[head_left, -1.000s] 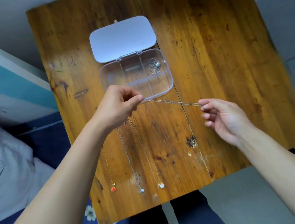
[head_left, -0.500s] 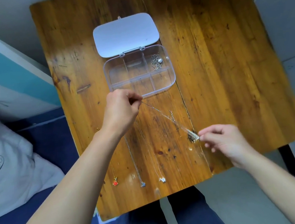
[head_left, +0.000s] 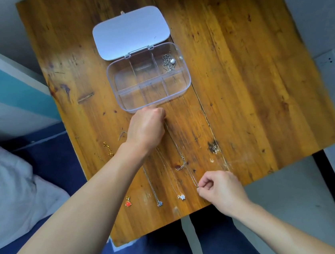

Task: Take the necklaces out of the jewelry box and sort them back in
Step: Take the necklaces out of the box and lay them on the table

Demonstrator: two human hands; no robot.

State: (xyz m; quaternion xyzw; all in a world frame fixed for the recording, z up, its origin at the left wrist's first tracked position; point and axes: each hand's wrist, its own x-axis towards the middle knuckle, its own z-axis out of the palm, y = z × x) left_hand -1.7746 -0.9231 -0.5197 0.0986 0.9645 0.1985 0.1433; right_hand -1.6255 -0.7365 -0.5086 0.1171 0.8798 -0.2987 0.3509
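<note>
A clear jewelry box (head_left: pixel 186 76) lies open on the wooden table (head_left: pixel 250 75), lid (head_left: pixel 130 31) flat behind it. One silver necklace (head_left: pixel 168 63) is coiled in its back right compartment; the other compartments look empty. My left hand (head_left: pixel 147 128) pinches the upper end of a thin silver necklace (head_left: pixel 179 152) just in front of the box. My right hand (head_left: pixel 217 185) pinches its lower end near the table's front edge. To the left lie a red-pendant necklace (head_left: pixel 128 203), a blue-pendant necklace (head_left: pixel 159 203) and a white-pendant necklace (head_left: pixel 182 196), stretched out side by side.
The table's front edge runs just below the pendants, with my legs under it. A bed with a white pillow (head_left: pixel 6 187) and blue sheet is at the left. A wall socket (head_left: pixel 328 59) shows at the right.
Both hands have brought the held necklace down from a slanted stretch to a line along the table, my right hand moving toward the front edge and my left lowering in front of the box.
</note>
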